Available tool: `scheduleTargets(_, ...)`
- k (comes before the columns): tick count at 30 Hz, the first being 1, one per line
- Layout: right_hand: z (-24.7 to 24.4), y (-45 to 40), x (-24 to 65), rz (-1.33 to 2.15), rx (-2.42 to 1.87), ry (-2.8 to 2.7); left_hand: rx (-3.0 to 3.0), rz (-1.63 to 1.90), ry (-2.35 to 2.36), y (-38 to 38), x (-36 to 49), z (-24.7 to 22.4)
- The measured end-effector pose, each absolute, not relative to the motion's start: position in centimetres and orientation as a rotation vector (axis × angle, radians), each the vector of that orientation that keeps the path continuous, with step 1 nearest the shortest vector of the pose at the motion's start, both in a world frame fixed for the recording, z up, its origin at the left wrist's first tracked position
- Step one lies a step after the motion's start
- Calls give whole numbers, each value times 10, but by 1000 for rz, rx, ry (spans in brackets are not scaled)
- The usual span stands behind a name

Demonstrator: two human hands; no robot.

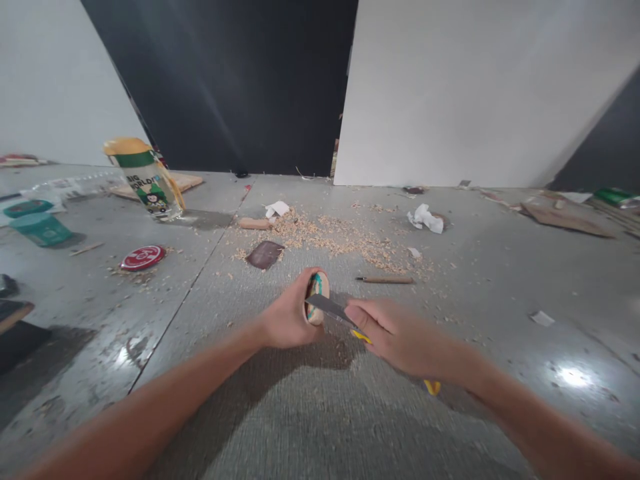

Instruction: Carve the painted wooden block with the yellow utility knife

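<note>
Head view: left hand grips a pale, painted piece; right hand clasps a yellow-handled knife, blade across it.
The piece is well short of the grey floor's far edge; contact looks blurred, but pressing too hard could slip the blade into the left fingers.

Wood shavings and a knife suggest a makeshift carving workshop.
</note>
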State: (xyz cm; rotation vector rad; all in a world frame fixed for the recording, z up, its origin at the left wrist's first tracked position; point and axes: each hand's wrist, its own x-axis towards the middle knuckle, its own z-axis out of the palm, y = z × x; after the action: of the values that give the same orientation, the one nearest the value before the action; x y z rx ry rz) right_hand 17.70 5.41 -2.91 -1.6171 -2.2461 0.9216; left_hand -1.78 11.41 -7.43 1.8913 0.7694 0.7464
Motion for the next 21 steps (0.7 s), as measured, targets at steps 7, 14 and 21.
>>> scheduleTargets(7, -22, 51, 185, 1074, -1595, -2165, 1779, 722, 710, 116, -19, -76)
scheduleTargets(14, -31, 54, 180, 920, -1615, -2161, 1893, 754, 742, 114, -18, -75)
scheduleTargets(21, -22, 48, 184, 1160, -1572, -2161, 1797, 738, 697, 116, -19, -73)
